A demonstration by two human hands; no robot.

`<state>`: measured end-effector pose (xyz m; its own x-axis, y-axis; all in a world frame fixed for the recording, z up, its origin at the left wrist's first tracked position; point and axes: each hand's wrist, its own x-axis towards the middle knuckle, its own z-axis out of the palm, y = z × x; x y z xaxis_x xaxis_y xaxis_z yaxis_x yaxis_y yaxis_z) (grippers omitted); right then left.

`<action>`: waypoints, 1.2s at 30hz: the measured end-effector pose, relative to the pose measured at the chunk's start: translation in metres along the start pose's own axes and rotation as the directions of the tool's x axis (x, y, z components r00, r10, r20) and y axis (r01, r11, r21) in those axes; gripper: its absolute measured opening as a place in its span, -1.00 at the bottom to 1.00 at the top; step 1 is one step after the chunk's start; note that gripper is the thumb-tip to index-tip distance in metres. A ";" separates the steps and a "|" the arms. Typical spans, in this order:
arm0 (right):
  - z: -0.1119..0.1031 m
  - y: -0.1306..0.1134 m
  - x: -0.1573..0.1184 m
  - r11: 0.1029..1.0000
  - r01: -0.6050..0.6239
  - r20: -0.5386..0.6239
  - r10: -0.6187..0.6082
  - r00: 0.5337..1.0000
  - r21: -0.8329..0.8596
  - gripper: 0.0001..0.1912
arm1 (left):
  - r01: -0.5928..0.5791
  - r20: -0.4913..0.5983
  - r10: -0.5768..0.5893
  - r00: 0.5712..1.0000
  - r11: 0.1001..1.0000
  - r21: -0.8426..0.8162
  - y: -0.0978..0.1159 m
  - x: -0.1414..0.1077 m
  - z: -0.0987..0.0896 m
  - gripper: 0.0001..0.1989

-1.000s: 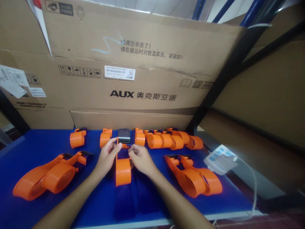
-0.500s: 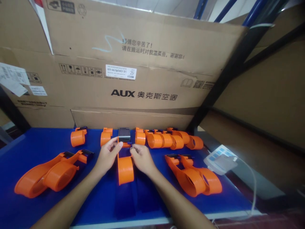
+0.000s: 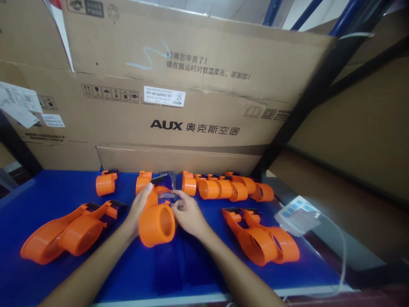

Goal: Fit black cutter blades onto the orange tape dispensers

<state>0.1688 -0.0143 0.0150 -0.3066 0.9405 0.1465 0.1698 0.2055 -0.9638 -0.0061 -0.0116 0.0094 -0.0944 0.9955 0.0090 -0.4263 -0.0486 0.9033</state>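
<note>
An orange tape dispenser (image 3: 155, 226) with a dark blue and black head is lifted over the blue table, its round hub tilted to face right. My left hand (image 3: 139, 211) is closed around its left side, with the thumb up along the head. Curled fingers of my right hand (image 3: 190, 213) are at the dispenser's right edge; whatever lies between the fingertips is hidden. Behind the dispenser's head, a dark flat rectangular object (image 3: 173, 180) is partly covered. Single dispensers stand at the back left (image 3: 105, 184) and at the back right of my hands (image 3: 189, 184).
Two dispensers (image 3: 79, 236) lie at the left and two more (image 3: 260, 243) at the right. Several stand in a row (image 3: 223, 187) at the back right. A white box with a cable (image 3: 297, 215) sits at the right edge. Behind the blue tabletop (image 3: 128, 277) rises a large carton (image 3: 198, 102).
The dispenser between my hands has been raised and turned: its hub swung left and toward me. Its head now shows tilted in front of the dark rectangular object.
</note>
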 end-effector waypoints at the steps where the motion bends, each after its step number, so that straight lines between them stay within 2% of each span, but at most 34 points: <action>1: 0.002 -0.002 -0.003 1.000 -0.022 0.035 0.021 0.999 0.015 -0.64 | 0.027 0.013 -0.026 1.000 0.997 -0.072 0.003 0.004 -0.002 -0.39; 5: 0.012 -0.011 -0.014 0.994 -0.079 0.176 0.065 0.982 0.077 -0.75 | 0.006 -0.010 -0.009 1.000 0.974 -0.228 0.020 0.022 -0.015 -0.36; 10: 0.024 -0.009 -0.022 0.997 0.064 0.343 -0.043 0.938 -0.050 -0.85 | 0.004 -0.036 -0.020 0.999 0.921 -0.389 0.032 0.030 -0.029 -0.46; 14: 0.027 -0.009 -0.024 0.970 0.177 0.390 -0.100 0.915 -0.167 -0.86 | 0.072 -0.025 -0.084 0.996 0.946 -0.315 0.031 0.020 -0.023 -0.47; 17: 0.023 -0.012 -0.022 0.937 0.259 0.398 -0.150 0.905 -0.235 -0.90 | 0.063 -0.091 -0.080 0.993 0.983 -0.173 0.030 0.009 -0.013 -0.45; 20: 0.013 -0.013 -0.017 0.916 0.277 0.291 -0.190 0.937 -0.292 -0.82 | -0.030 -0.151 0.029 0.988 1.000 -0.003 0.029 0.003 -0.007 -0.48; 22: 0.003 -0.012 -0.011 0.921 0.232 0.144 -0.195 0.970 -0.313 -0.79 | -0.087 -0.134 0.100 0.986 0.991 0.101 0.026 0.001 -0.004 -0.50; 25: -0.013 -0.012 -0.004 0.941 0.200 -0.003 -0.209 0.978 -0.273 -0.65 | -0.128 -0.082 0.146 0.986 0.971 0.201 0.018 0.000 -0.001 -0.52; 27: -0.021 -0.013 -0.002 0.942 0.218 -0.026 -0.232 0.972 -0.254 -0.48 | -0.133 -0.037 0.147 0.989 0.961 0.241 0.009 -0.002 0.002 -0.53; 29: -0.025 -0.015 -0.002 0.936 0.222 -0.042 -0.243 0.969 -0.275 -0.41 | -0.124 0.023 0.122 0.992 0.959 0.254 0.001 -0.005 0.007 -0.53; 32: -0.024 -0.016 -0.003 0.918 0.201 -0.094 -0.246 0.965 -0.341 -0.49 | -0.093 0.094 0.073 0.993 0.969 0.230 -0.005 -0.008 0.013 -0.49; 36: -0.017 -0.013 -0.005 0.901 0.204 -0.134 -0.273 0.953 -0.382 -0.56 | -0.072 0.106 0.051 0.993 0.977 0.199 -0.006 -0.011 0.015 -0.49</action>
<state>0.1844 -0.0167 0.0302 -0.2130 0.8763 0.4322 0.4479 0.4807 -0.7539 0.0108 -0.0206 0.0105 -0.0206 0.9947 0.1008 -0.2305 -0.1028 0.9676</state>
